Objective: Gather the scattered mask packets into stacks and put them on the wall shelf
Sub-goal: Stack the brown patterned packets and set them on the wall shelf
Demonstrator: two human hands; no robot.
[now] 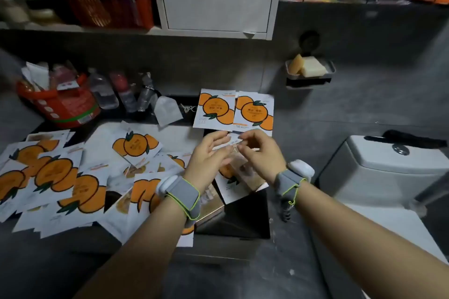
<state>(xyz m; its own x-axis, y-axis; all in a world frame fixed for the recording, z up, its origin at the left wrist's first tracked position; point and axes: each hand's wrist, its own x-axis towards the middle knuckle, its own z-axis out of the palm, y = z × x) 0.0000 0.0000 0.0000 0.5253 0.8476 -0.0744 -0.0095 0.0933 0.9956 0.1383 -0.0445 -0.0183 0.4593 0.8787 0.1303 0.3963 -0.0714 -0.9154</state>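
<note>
1. I am pinching two mask packets [254, 111] by their lower edge with my right hand [261, 153]. They are standing fanned just above my fingers.
2. My left hand [209, 156] is spread, and its straight fingers are touching the same edge.
3. I think I should be squaring this pair, edge to edge, before taking more.
4. The scattered packets [56, 177] are lying overlapped on the bench [179, 135], left of my left hand.
5. The wall shelf [109, 30] is waiting well above and left of my hands, and open room is lying to the right.
</note>
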